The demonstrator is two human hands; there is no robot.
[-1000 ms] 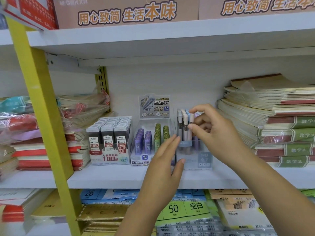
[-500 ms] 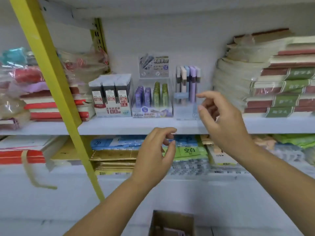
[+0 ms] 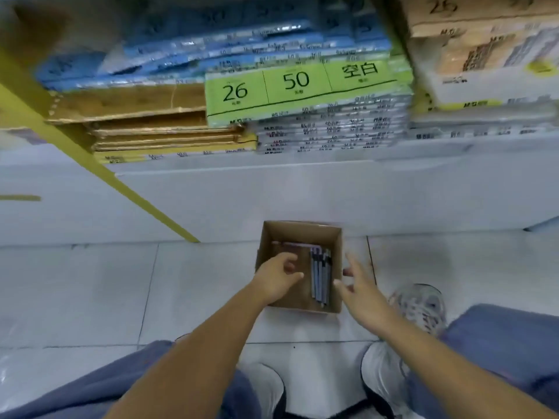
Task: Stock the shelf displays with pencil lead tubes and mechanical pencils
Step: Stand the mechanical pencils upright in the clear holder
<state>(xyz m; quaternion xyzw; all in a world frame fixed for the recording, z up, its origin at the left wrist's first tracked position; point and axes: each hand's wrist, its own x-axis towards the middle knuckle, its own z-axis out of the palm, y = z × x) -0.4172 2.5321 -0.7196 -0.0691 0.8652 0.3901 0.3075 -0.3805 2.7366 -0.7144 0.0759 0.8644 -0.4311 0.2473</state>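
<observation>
A small open cardboard box [image 3: 302, 229] sits on the tiled floor below the shelf. Inside it lie several grey mechanical pencils [image 3: 320, 275] along its right side, with a pale purple item at the far end. My left hand [image 3: 276, 278] hovers over the box's left half, fingers loosely curled and holding nothing. My right hand [image 3: 358, 284] is at the box's right wall, fingers spread and relaxed, empty. The shelf displays are out of view above.
The lower shelf holds stacked packs: blue ones, brown envelopes [image 3: 145, 116], a green-labelled pack [image 3: 302, 86] marked 26 and 50. A yellow upright [image 3: 99, 170] slants down to the floor left of the box. My knees and shoes [image 3: 420, 306] flank the floor below.
My view has dropped from the pencil displays to the floor. Both hands came away from the shelf and down to the cardboard box.
</observation>
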